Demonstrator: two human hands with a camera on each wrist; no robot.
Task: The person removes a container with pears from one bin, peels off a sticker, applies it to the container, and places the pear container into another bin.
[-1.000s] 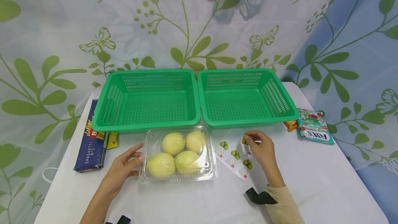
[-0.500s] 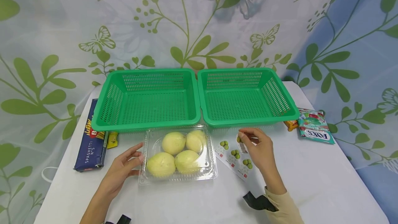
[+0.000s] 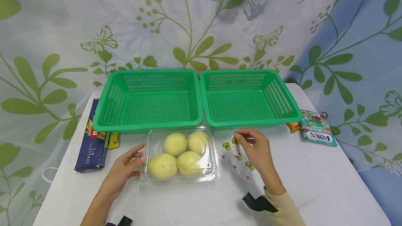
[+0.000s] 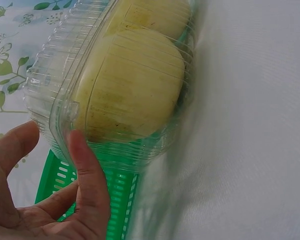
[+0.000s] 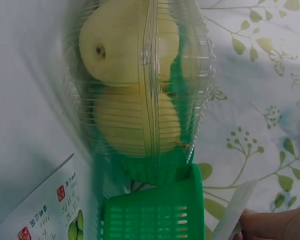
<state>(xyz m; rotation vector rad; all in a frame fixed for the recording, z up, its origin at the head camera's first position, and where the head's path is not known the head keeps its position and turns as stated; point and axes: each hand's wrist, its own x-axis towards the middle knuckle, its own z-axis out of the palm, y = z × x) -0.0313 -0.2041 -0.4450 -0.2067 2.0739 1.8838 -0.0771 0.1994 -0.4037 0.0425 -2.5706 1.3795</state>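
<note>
The left hand lies on the white table with fingers straight and relaxed, the fingertips touching the near-left corner of the clear plastic clamshell box of four pale yellow round fruits; nothing is gripped. The right hand hovers just to the right of that box, thumb and forefinger pinched together on one end of a strip of small white sachets printed with green fruits; the pinched end is lifted and the rest of the strip trails flat on the table below the palm. The strip looks very light and limp, so it will likely flop and swing if lifted by one end; a pinch nearer its middle should steady it. The box seems heavier with a thin, springy, slippery shell that could pop open under a squeeze; it is best taken under the rim from both short sides. Directly beyond the fingers of both hands stand two green slotted plastic baskets, side by side and touching, their near rims close to the box and the strip, so any lift must rise over those rims. To the left of the left hand lies a dark blue spaghetti packet; well to the right of the right hand sits a green sweet bag near the table edge. Open tabletop lies toward the wrists.
</note>
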